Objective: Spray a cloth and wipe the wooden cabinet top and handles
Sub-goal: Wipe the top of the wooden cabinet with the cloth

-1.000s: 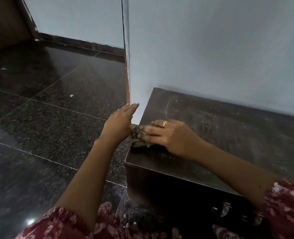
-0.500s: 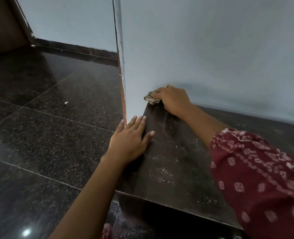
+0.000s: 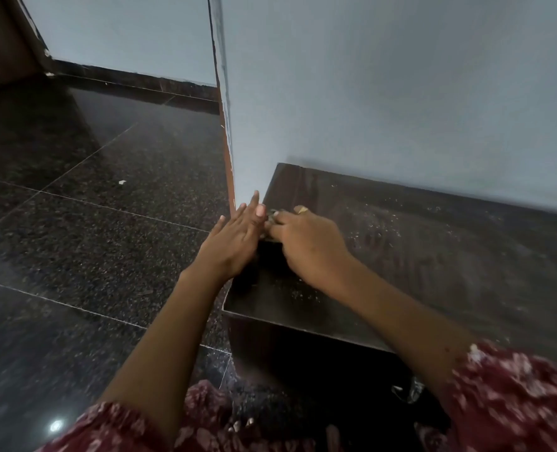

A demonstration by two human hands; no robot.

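I've pulled my right hand (image 3: 306,244) back from the wall (image 3: 401,93); it grips crumpled cloth (image 3: 272,215) on the dusty wooden cabinet top (image 3: 417,262), left hand (image 3: 238,238) flat at its 9 o'clock.

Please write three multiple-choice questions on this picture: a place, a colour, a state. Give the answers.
1. Where on the dark wooden cabinet top is the crumpled greyish cloth? A left edge B right end C middle
2. The patterned sleeves are: A white B dark red C green
3. Fingers of the left hand are: A straight B fisted C round a bottle
1 A, the right hand grips it there; 2 B, red with pale print; 3 A, extended, holding nothing.
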